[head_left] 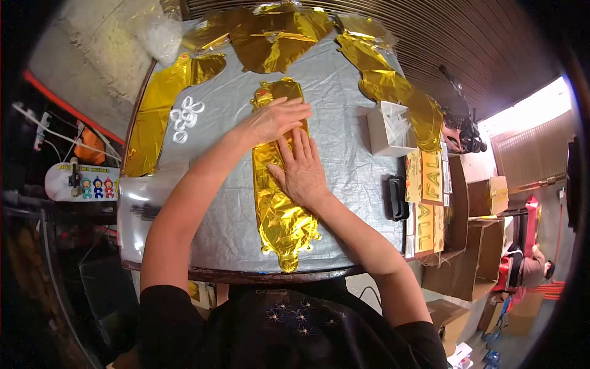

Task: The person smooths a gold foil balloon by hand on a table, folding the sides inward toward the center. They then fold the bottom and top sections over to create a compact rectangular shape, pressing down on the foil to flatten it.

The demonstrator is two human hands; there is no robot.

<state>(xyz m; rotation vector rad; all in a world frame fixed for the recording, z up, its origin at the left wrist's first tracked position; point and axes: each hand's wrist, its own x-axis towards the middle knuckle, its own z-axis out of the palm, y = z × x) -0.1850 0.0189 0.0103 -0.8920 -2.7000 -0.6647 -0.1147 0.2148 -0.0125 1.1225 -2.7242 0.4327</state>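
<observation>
A long gold foil balloon [284, 215], flat and folded lengthwise, lies on the grey-covered table in front of me. My left hand [278, 120] rests across its upper part, fingers stretched to the right. Just below, my right hand [301, 175] lies flat on the foil with its fingers spread and pointing away from me. The two hands nearly meet at the fingertips. Neither one grips anything. Part of the balloon's middle is hidden under them. Crinkles and small tabs show at its near end.
More flat gold foil balloons [150, 120] lie along the table's left, far and right edges. White ribbon loops [185, 117] sit at left. To the right are a white box of clear straws [387, 138], a black tray [397, 198] and printed packs [427, 209]. Cardboard boxes [458, 258] stand beyond; another person [530, 270] is at far right.
</observation>
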